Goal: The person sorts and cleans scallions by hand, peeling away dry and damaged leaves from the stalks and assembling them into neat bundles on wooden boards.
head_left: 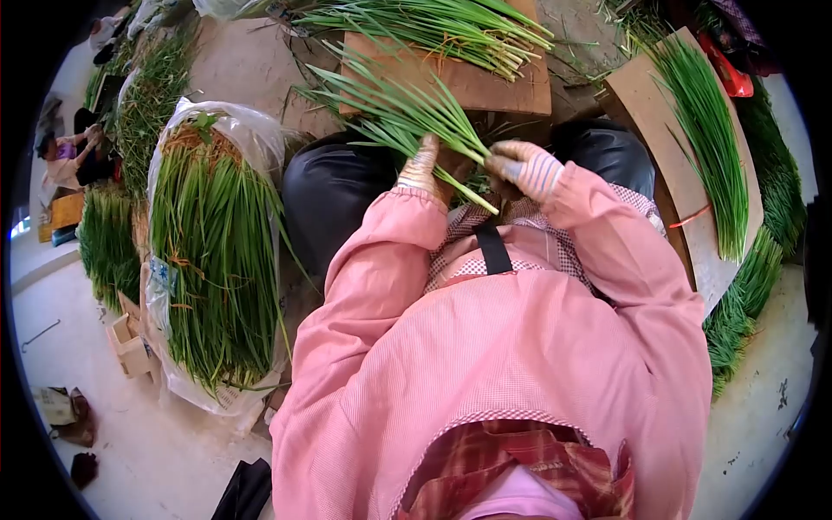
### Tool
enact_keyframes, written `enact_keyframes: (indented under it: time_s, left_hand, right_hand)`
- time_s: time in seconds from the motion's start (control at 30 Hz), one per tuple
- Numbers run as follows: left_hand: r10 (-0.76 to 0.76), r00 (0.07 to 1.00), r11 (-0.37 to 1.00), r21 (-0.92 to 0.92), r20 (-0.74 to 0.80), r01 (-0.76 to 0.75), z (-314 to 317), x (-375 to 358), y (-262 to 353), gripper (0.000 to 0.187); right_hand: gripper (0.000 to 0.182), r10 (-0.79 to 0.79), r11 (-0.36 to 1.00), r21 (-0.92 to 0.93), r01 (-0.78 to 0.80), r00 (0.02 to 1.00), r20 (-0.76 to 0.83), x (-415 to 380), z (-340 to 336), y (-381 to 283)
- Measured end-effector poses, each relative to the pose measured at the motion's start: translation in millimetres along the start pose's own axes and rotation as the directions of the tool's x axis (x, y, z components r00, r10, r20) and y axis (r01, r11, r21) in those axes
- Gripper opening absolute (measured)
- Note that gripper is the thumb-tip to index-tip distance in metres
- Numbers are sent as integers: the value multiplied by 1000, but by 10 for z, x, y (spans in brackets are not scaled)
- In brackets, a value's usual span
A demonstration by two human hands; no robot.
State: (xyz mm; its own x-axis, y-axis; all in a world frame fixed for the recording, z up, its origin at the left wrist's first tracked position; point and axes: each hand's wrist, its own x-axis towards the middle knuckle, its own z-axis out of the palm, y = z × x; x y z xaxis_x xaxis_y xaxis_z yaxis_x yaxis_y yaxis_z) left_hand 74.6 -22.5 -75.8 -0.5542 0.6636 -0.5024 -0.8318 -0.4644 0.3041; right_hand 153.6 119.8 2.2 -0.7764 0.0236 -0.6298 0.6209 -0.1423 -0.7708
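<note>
My left hand, in a striped work glove, is closed round a small bunch of garlic chives. The leaves fan out to the upper left, and the pale stem ends point down to the right. My right hand, gloved too, has its fingers bent and pressed together on those stem ends. Just beyond lies a larger pile of garlic chives on a brown wooden board, its pale ends towards the right.
To the left, a plastic-lined bundle of long greens stands by my knee. A slanted board on the right bears a neat row of chives and a red tie. Another person sits at the far left.
</note>
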Motion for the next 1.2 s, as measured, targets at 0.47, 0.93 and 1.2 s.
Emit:
enact_keyframes:
  time_s: [0.47,0.93,1.2]
  left_hand:
    - [301,953,803,532,27,-269,190,393,58,46]
    - [-90,989,932,341,-114,124,32,80,113,42]
    - [10,968,938,332,250,-95,168,13,12,48]
  right_hand:
    - [17,-425,901,-204,384,874,-234,107,-12,488]
    - [18,-73,980,176,97,988,-138,319,-370,489]
    - [22,-153,973,156,172,981,-123,220,105,466]
